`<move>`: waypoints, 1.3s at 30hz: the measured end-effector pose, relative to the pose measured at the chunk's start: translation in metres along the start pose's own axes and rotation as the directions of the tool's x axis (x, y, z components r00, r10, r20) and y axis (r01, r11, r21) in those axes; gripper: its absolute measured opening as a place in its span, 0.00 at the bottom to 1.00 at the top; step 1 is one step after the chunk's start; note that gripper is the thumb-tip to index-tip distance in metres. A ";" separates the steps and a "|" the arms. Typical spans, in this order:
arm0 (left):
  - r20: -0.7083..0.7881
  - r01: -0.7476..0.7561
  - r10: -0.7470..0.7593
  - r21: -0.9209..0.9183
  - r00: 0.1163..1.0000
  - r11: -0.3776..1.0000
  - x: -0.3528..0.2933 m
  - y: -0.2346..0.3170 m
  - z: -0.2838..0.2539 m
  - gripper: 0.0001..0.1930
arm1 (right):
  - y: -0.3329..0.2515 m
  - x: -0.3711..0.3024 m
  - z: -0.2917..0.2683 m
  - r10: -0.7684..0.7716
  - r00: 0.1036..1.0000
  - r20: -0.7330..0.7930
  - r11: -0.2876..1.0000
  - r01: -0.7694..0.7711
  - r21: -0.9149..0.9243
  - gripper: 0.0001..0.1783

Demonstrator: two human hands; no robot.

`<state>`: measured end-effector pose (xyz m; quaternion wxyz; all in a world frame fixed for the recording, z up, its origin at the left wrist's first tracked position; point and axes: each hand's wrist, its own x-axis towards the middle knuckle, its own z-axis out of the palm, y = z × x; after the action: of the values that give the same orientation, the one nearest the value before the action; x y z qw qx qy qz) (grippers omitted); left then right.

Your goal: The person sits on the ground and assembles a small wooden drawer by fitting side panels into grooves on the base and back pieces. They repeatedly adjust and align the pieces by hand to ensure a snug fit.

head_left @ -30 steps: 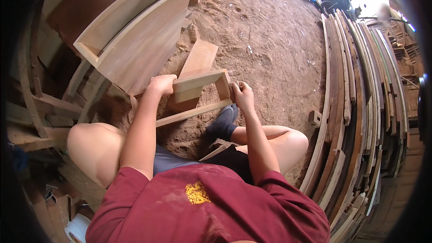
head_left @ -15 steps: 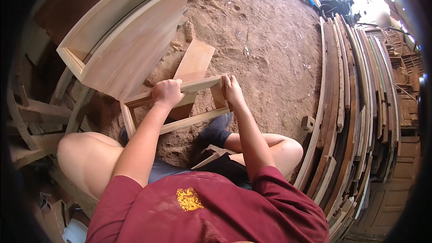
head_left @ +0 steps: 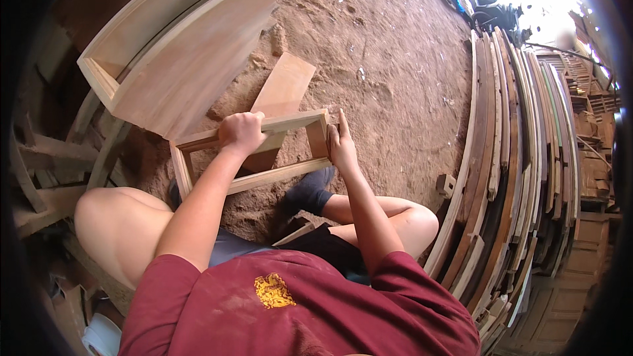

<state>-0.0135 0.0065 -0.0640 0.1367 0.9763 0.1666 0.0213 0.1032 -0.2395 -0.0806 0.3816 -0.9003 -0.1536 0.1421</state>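
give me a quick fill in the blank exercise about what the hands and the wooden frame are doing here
1. The left hand grips the ____ rail of the small wooden frame.
2. The right hand lies flat against the frame's ____ end.
3. A loose flat board lies on the dirt floor ____ the frame.
4. The person's shirt is dark ____.

Missing words: top; right; under; red
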 end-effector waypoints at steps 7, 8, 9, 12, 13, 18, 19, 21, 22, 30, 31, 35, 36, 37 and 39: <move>-0.032 -0.037 0.038 0.025 0.999 0.999 0.003 0.004 0.002 0.16 | -0.021 0.054 0.002 0.022 1.000 -0.013 0.999 -0.021 0.048 0.26; -0.030 -0.033 0.034 0.030 0.999 0.999 0.003 0.004 0.002 0.16 | -0.021 0.057 0.003 0.035 0.999 -0.003 0.997 -0.035 0.069 0.26; -0.025 -0.014 0.015 0.035 1.000 0.999 0.002 -0.001 0.003 0.16 | -0.033 0.050 0.001 0.099 0.993 0.065 0.986 -0.107 0.131 0.25; -0.035 -0.020 0.021 0.014 0.999 1.000 0.000 0.002 0.003 0.16 | -0.011 0.031 -0.002 0.010 1.000 0.027 0.996 -0.013 0.087 0.25; -0.035 -0.018 0.018 0.015 0.999 1.000 -0.001 0.000 0.002 0.16 | -0.006 0.024 -0.002 0.032 0.998 0.058 0.992 -0.039 0.118 0.25; -0.021 -0.011 0.011 -0.002 1.000 1.000 -0.003 0.001 0.001 0.16 | -0.002 0.015 0.001 0.068 0.997 0.042 0.991 -0.072 0.110 0.24; -0.022 -0.007 0.008 0.006 1.000 1.000 -0.006 0.001 0.000 0.16 | -0.008 0.021 0.006 0.062 0.998 0.026 0.992 -0.065 0.108 0.24; -0.063 -0.005 0.006 0.017 0.998 1.000 -0.004 0.001 0.001 0.16 | -0.016 0.040 0.008 0.050 0.999 0.006 0.993 -0.050 0.103 0.23; -0.078 -0.006 0.007 0.012 0.997 1.000 -0.005 0.002 0.001 0.16 | -0.016 0.046 0.009 0.061 0.998 0.011 0.993 -0.062 0.103 0.23; -0.034 0.011 -0.010 0.022 0.999 1.000 -0.007 0.000 -0.006 0.17 | -0.009 0.026 0.005 -0.158 0.987 0.005 0.987 0.157 0.038 0.23; -0.043 0.001 0.000 0.021 0.999 1.000 -0.007 0.001 -0.005 0.17 | -0.008 0.019 0.003 -0.122 0.992 -0.003 0.992 0.122 0.039 0.23; -0.112 -0.053 0.056 0.029 0.992 0.998 -0.008 0.006 -0.002 0.16 | -0.005 0.031 0.008 -0.057 0.997 -0.058 0.993 0.050 -0.109 0.24; -0.107 -0.049 0.052 0.029 0.993 0.998 -0.009 0.005 -0.001 0.16 | -0.011 0.035 0.011 -0.058 0.995 -0.083 0.989 0.046 -0.143 0.25; -0.102 -0.046 0.048 0.029 0.994 0.999 -0.007 0.004 0.001 0.17 | -0.016 0.042 0.012 -0.071 0.993 -0.093 0.979 0.052 -0.195 0.26; -0.073 -0.039 0.041 0.027 0.997 0.999 -0.007 0.008 -0.002 0.17 | -0.017 0.057 0.016 -0.045 0.997 -0.067 0.982 0.032 -0.184 0.27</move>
<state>-0.0177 -0.0021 -0.0597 0.1174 0.9797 0.1521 0.0576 0.1470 -0.1960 -0.0864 0.3052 -0.9329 -0.1696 0.0879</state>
